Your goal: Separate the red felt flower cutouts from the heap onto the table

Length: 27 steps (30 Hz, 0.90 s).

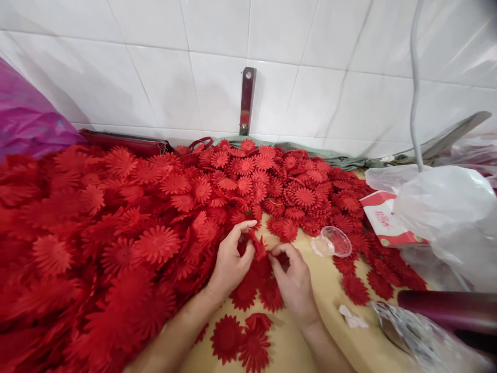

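Note:
Between my two hands, a small red artificial flower piece [260,248] stands with its petals on edge. My left hand [231,259] curves around its left side, thumb and forefinger bent toward it, and appears to hold it; the other fingers are hidden. From the right, my right hand [293,274] meets it with thumb and forefinger pinched together. Whatever lies in that pinch is too small to make out. Below the hands, red petal discs [244,295] lie on the tan surface [289,339], and more loose flower discs [227,338] rest nearer to me.
A large heap of red flower discs [155,243] covers the left and back. To the right are a clear plastic cup [337,242], a red-and-white box [382,220], a white plastic bag [446,207], a crumpled tissue [352,317] and a dark purple cylinder [450,311]. A tiled wall [155,83] stands behind.

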{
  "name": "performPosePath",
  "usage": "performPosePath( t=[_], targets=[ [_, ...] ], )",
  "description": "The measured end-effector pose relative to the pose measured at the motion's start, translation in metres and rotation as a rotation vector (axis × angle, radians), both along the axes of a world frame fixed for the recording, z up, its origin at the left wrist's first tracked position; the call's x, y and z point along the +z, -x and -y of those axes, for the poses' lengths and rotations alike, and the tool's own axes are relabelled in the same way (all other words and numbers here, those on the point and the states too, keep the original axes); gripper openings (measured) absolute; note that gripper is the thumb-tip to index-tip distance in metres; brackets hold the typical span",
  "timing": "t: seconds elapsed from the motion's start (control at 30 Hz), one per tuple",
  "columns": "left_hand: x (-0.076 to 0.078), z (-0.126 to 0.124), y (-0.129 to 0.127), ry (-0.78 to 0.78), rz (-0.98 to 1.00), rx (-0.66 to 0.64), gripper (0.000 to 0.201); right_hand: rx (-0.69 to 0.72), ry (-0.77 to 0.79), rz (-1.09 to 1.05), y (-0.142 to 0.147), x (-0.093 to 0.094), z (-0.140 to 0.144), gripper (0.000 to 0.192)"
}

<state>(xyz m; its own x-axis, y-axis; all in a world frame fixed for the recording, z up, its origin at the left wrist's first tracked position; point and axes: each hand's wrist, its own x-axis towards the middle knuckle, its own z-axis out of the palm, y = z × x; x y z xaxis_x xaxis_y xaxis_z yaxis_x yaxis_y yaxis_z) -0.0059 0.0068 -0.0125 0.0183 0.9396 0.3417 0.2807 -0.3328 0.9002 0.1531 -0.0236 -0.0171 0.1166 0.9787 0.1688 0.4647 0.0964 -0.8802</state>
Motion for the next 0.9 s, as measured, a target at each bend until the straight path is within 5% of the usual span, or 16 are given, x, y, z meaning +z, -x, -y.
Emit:
performPosePath(
  t=[0.17, 0.53, 0.77, 0.9],
  targets=[
    [0.001, 0.000, -0.002, 0.040, 0.078, -0.027, 0.034, -0.097, -0.017, -0.358, -0.003, 0.002, -0.001, 0.021],
    [-0.002, -0.002, -0.003, 0.114, 0.181, -0.044, 0.036, -0.209, 0.004, -0.541, -0.011, 0.000, -0.005, 0.037],
    [0.020, 0.007, -0.002, -0.155, -0.145, -0.033, 0.022, -0.228, -0.053, -0.508, -0.010, 0.007, -0.001, 0.029],
    [0.021, 0.009, -0.005, -0.168, -0.231, -0.141, 0.023, -0.120, -0.031, -0.543, -0.004, 0.011, 0.004, 0.027]
  ],
)
